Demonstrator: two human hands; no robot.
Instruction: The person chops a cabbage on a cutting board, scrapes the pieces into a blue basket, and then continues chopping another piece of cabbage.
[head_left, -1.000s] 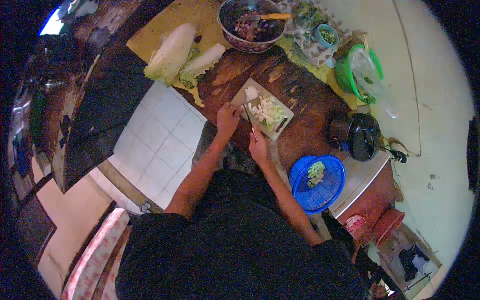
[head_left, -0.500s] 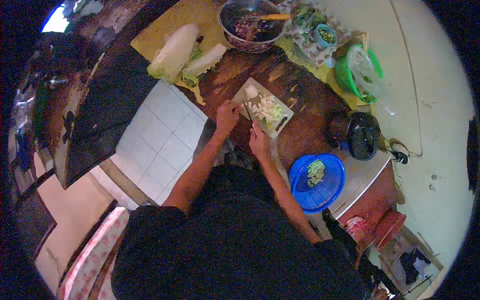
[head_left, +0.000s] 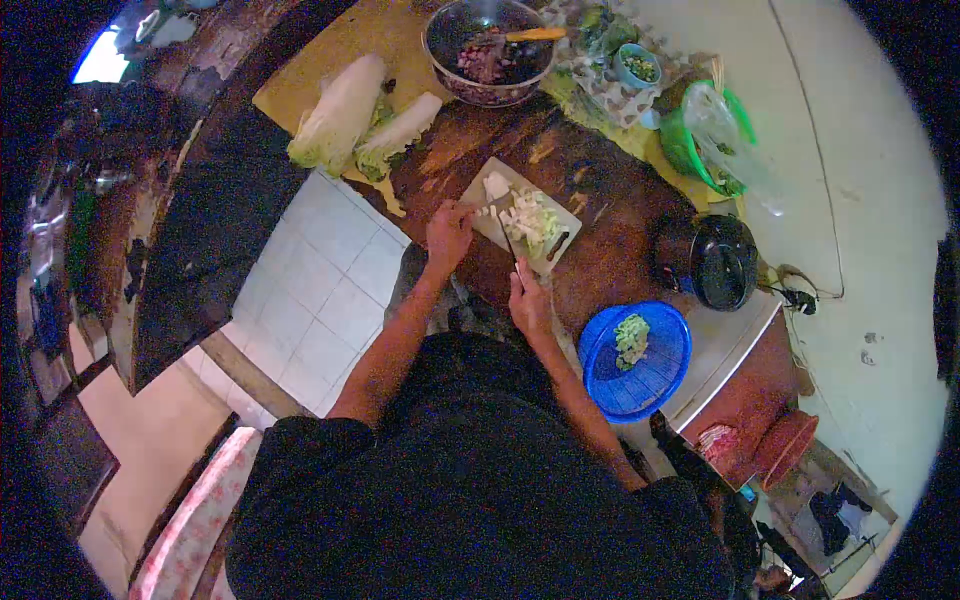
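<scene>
My right hand (head_left: pixel 530 305) is closed round the handle of a knife (head_left: pixel 508 243), whose blade points up the board beside the chopped pieces. At the left edge of the white cutting board (head_left: pixel 551 261), my left hand (head_left: pixel 449 236) is closed, its fingertips by a few small pale pieces (head_left: pixel 487 211). Whatever those fingers may pinch is too small to make out. Chopped pale green and white cabbage (head_left: pixel 533 220) is heaped across the board's middle. A larger white chunk (head_left: pixel 496 185) lies near its far end.
Beyond the board lie a napa cabbage (head_left: pixel 345 105) and a cut cabbage piece (head_left: pixel 400 135). A bowl of chopped purple pieces (head_left: pixel 487 65) stands at the back. To the right are a green basket (head_left: pixel 680 140), a black pot (head_left: pixel 727 262) and a blue basket (head_left: pixel 655 390) with chopped greens.
My right hand and the knife have shifted slightly right and towards me, widening the gap from my left hand. Small pale pieces now show beside the left fingertips. The whole view has shifted a little.
</scene>
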